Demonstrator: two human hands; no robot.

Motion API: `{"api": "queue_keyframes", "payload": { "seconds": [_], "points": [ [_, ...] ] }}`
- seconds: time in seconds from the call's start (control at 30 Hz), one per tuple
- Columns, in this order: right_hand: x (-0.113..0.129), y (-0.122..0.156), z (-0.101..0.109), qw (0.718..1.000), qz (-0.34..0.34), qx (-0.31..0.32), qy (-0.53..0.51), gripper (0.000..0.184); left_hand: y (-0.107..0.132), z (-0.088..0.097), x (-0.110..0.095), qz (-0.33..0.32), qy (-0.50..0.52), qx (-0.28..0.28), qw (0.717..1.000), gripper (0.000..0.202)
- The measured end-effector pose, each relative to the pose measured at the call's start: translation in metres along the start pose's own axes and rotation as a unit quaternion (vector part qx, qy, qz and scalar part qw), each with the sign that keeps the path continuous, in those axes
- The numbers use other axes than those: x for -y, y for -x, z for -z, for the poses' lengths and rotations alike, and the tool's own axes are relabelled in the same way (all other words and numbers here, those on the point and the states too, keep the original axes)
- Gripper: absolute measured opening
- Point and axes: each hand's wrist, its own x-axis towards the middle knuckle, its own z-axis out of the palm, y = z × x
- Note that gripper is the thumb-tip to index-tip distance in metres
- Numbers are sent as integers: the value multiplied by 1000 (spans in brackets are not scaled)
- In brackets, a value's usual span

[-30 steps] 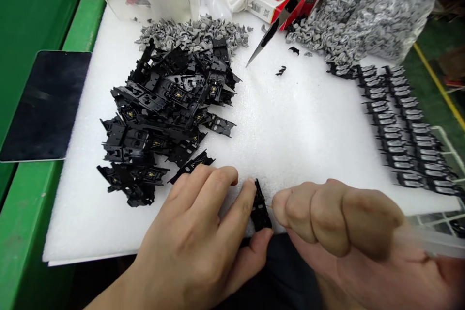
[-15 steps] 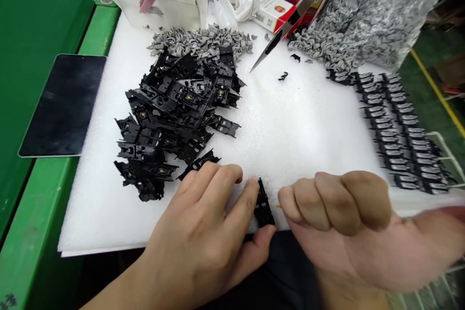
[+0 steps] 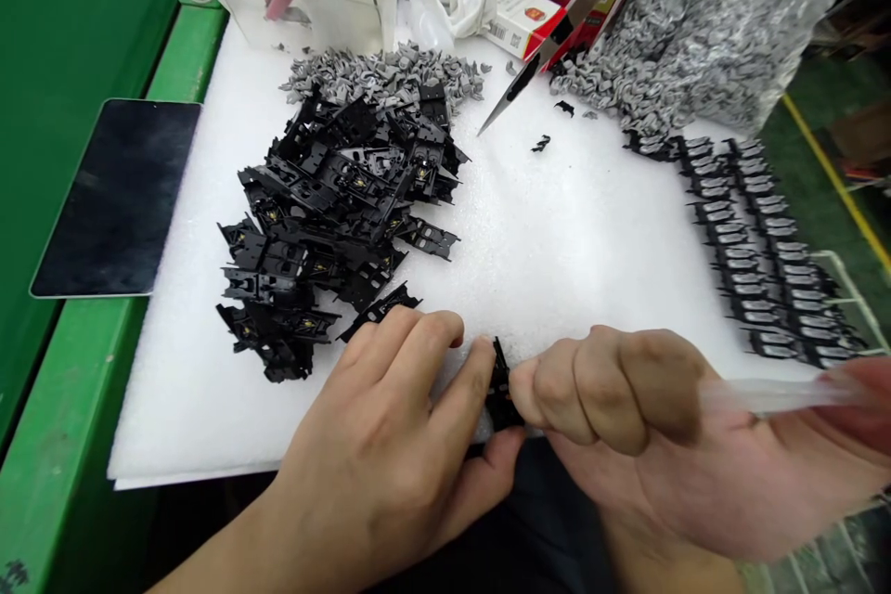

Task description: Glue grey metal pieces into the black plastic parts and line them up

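My left hand [image 3: 396, 432] pins a small black plastic part [image 3: 499, 390] on the front of the white foam board between its forefinger and thumb. My right hand [image 3: 619, 399] is closed in a fist around a slim translucent white stick [image 3: 772, 395], whose rear end shows behind the knuckles. The fist's little-finger side is against or just over the right edge of the black part, and it hides the stick's front end. Left of these, close to my left knuckles, lies a heap of similar black parts [image 3: 334, 195].
Small grey pieces [image 3: 382, 74] lie behind the heap, with more in a clear bag [image 3: 703, 46]. Tweezers [image 3: 519, 93] lean against a red-and-white box [image 3: 525, 19]. Rows of black parts with grey pieces [image 3: 752, 251] line the right. A tablet [image 3: 115, 195] rests left of the foam board [image 3: 591, 232].
My right hand has moved left to the black part, and the orange tip seen beside its little finger is now hidden. The stick's rear end has come into sight. My left hand stays nearly still.
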Motion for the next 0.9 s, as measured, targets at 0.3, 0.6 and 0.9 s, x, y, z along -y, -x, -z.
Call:
{"api": "queue_keyframes", "payload": {
  "seconds": [0.3, 0.6, 0.9],
  "points": [
    [6, -1, -5, 999, -32, 16, 28, 53, -1, 0, 0, 0, -6, -4, 1000, 37],
    [13, -4, -16, 998, -53, -5, 23, 66, 0, 0, -1, -1, -6, 0, 1000, 40],
    [19, -7, -18, 995, -82, -13, 47, 71, 0, -1, 0, -1, -11, 3, 1000, 39]
  ]
}}
